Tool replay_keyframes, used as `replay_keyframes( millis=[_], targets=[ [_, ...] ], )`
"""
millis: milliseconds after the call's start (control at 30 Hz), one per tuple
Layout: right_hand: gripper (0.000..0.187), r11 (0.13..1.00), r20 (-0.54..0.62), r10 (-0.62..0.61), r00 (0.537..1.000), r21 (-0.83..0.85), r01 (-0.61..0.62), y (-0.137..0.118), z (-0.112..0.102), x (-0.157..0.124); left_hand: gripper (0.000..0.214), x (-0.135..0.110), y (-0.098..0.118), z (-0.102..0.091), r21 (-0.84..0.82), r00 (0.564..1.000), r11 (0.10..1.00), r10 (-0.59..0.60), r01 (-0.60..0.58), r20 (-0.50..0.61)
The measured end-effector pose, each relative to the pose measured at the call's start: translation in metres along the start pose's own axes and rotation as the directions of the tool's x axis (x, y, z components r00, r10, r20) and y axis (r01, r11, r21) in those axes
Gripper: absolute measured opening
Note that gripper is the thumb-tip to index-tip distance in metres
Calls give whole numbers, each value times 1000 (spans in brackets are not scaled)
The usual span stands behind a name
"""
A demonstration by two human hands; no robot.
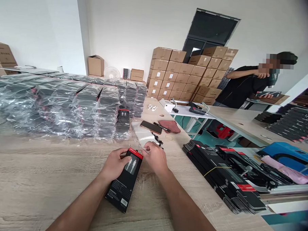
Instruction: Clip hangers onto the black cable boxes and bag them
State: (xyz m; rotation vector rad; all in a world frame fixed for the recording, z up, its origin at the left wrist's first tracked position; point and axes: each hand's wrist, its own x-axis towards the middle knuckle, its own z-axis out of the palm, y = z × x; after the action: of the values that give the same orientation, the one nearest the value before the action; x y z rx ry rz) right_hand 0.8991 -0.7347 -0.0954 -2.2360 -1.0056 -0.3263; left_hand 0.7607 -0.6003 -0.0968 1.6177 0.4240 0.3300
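My left hand (114, 165) grips a black retail box (125, 185) with a red top edge and a window showing a white cable, on the wooden table (38, 192). My right hand (155, 158) is at the box's top corner, its fingertips pinching a small clear plastic piece (143, 148). Just beyond lies a clear plastic bag (140, 132), with a small black cable bundle (158, 140) to its right. Further off are a smartphone (150, 127), a black pen (161, 127) and a reddish cloth pouch (170, 126).
Shrink-wrapped stacks of black boxes (67, 108) line the table's far side. Flat black packaging stacks (222, 176) lie to my right, beside a blue machine (282, 158). Cardboard cartons (186, 74) are piled behind. A co-worker (243, 87) in black stands at the far right, holding a box.
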Motion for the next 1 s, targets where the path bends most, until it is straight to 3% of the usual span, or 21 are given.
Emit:
replay_keyframes(
  millis=[100, 200, 367, 500, 667, 767, 867, 1000],
  targets=[
    [19, 960, 96, 174, 980, 205, -190, 10, 6, 3, 39, 2, -2, 2, -31, 999, 999, -32, 31, -27],
    [16, 883, 135, 195, 971, 408, -234, 17, 10, 5, 37, 3, -3, 3, -131, 998, 990, -49, 45, -27],
    [9, 910, 154, 127, 980, 374, -177, 16, 8, 3, 39, 6, -5, 4, -241, 996, 970, -60, 42, -70],
    [9, 924, 162, 95, 982, 353, -147, 9, 2, 2, 38, 8, -8, 7, -229, 995, 973, -46, 24, -91],
    [9, 963, 59, 8, 998, 267, -24, -3, -7, 1, 34, 10, -10, 10, -144, 992, 987, 58, -74, -108],
    [11, 951, 17, -41, 999, 308, 33, -9, -11, 1, 30, 9, -8, 12, -166, 979, 975, 118, -146, -164],
    [15, 886, -10, 0, 1000, 463, 5, -16, -12, 2, 29, 6, 0, 14, -262, 955, 936, 174, -235, -239],
    [29, 680, 55, 141, 989, 720, -137, -34, -17, 0, 31, -5, 20, 12, -319, 922, 879, 272, -355, -275]
  ],
)
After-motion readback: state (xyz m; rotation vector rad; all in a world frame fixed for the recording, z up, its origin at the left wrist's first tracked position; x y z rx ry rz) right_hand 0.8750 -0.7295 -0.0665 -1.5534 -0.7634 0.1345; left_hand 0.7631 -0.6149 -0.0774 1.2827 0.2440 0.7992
